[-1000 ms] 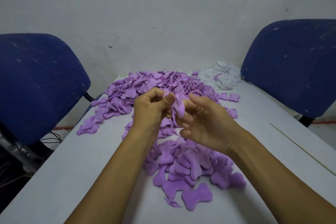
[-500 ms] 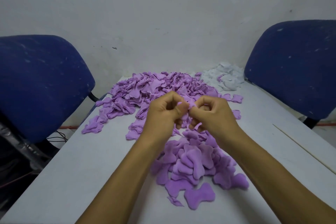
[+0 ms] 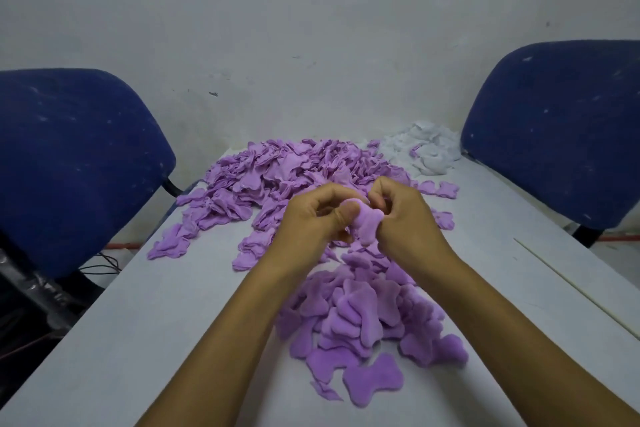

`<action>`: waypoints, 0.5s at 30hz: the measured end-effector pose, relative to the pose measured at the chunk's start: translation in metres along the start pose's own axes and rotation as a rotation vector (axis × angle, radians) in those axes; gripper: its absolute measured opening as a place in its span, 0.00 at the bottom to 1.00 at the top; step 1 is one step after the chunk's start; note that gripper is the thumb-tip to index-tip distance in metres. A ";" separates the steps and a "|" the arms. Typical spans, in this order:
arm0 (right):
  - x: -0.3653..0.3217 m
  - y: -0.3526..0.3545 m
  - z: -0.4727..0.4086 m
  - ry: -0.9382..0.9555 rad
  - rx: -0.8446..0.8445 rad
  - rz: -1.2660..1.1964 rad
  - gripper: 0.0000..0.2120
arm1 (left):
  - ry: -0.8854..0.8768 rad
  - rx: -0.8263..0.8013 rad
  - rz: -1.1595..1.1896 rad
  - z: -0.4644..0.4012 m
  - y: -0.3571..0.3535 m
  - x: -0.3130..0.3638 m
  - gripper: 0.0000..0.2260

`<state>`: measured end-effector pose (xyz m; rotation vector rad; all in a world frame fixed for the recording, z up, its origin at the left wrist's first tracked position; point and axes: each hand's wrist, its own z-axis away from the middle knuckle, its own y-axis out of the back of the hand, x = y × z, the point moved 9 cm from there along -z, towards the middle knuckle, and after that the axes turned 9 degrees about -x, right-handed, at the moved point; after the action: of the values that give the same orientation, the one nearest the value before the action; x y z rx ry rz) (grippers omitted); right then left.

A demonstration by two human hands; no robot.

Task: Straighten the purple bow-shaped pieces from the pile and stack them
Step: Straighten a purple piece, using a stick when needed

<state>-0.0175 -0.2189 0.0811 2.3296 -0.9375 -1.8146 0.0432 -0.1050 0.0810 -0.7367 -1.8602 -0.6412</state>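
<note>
Right, head view, the only one we have: both hands are up over the middle of the table [image 3: 145, 333], working one purple piece [image 3: 367, 224] between them. The left hand [image 3: 313, 218] has its fingers curled in and its thumb pressed onto the piece's left lobe; the right hand [image 3: 405, 215] pinches the other side, fingers curled over the top edge. The piece hangs down between the two thumbs, clear of the surface, and looks rounded and puffed.

Behind the hands, the big jumbled pile [image 3: 277, 177] spreads toward the table's far edge and left side. Near the front edge, between the forearms, lies the heap of flattened pieces [image 3: 360, 319], overlapping loosely rather than squared up. White scraps [image 3: 429, 149] sit at the far right corner, a blue chair [image 3: 69, 163] stands off the left edge, and another blue chair [image 3: 561, 128] off the right.

My read: this is the straightening step, mid-pull. Next calls for drawing the lobes apart until it lies flat, then laying it on the near heap, aligned if that stack is to hold.
</note>
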 end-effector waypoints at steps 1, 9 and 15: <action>0.000 -0.005 0.001 -0.013 -0.048 -0.047 0.17 | -0.018 0.026 0.004 0.001 0.002 0.002 0.04; 0.006 -0.029 0.012 -0.152 -0.465 -0.549 0.15 | -0.025 0.411 -0.041 0.014 0.041 0.004 0.05; 0.007 -0.006 0.001 -0.063 -0.071 -0.449 0.12 | 0.056 0.321 -0.008 0.011 0.032 0.002 0.11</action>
<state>-0.0150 -0.2172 0.0720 2.6071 -0.3580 -2.0345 0.0591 -0.0757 0.0818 -0.4965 -1.8572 -0.3513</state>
